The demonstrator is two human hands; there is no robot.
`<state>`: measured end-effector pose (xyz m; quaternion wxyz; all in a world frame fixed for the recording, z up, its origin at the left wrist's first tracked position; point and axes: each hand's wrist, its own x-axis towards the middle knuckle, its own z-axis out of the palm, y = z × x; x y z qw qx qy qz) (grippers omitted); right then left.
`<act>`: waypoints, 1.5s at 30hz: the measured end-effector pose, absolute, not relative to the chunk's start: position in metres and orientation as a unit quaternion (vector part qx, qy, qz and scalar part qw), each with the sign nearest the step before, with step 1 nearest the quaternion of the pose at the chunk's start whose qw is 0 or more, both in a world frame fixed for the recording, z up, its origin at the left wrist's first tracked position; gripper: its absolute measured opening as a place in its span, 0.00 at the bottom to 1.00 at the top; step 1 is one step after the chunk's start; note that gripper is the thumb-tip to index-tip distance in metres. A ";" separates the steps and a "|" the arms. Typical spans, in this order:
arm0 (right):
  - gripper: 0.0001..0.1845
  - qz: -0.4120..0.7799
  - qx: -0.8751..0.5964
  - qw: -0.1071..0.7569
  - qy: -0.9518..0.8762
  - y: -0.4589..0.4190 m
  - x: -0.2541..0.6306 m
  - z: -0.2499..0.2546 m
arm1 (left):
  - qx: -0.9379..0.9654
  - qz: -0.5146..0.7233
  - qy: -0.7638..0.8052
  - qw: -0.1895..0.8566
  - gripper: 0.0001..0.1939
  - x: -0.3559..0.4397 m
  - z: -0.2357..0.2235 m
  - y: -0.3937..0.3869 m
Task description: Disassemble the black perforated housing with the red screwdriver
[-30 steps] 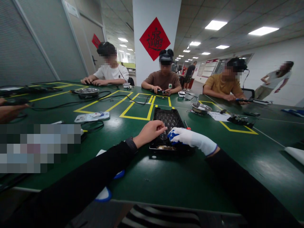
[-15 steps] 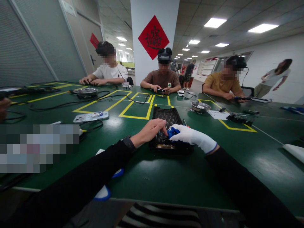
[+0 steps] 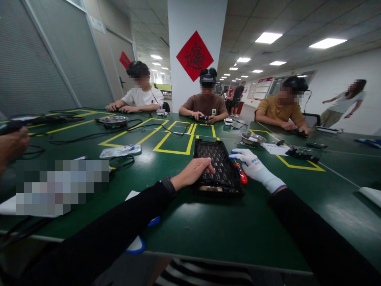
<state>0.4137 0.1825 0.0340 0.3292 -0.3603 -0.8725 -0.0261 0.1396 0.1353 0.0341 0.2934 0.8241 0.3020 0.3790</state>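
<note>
A black perforated device shell (image 3: 218, 167) lies on the green table (image 3: 208, 226) in front of me. My bare left hand (image 3: 193, 172) rests on the shell's near left part, fingers loosely stretched with their tips on it; there is a watch on the wrist. My right hand (image 3: 254, 167), in a white glove, lies just off the shell's right edge with its fingers stretched forward. A red-handled screwdriver (image 3: 241, 174) lies along that edge, under the thumb side of the glove; no closed grip on it shows.
A metal bowl (image 3: 253, 138) stands beyond my right hand, another (image 3: 113, 120) at far left among black cables. A blister pack (image 3: 120, 151) lies left of the shell. Three people work across the table; another person's hand (image 3: 12, 145) is at the left edge.
My gloved right hand has left the shell's near middle, where it was pinched beside my left hand, and moved right to the screwdriver, fingers now stretched out. My left hand stayed on the shell.
</note>
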 end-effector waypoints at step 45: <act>0.27 0.536 -0.339 0.595 -0.494 0.120 0.308 0.055 | 0.843 0.291 0.429 0.146 0.21 0.130 0.034 0.147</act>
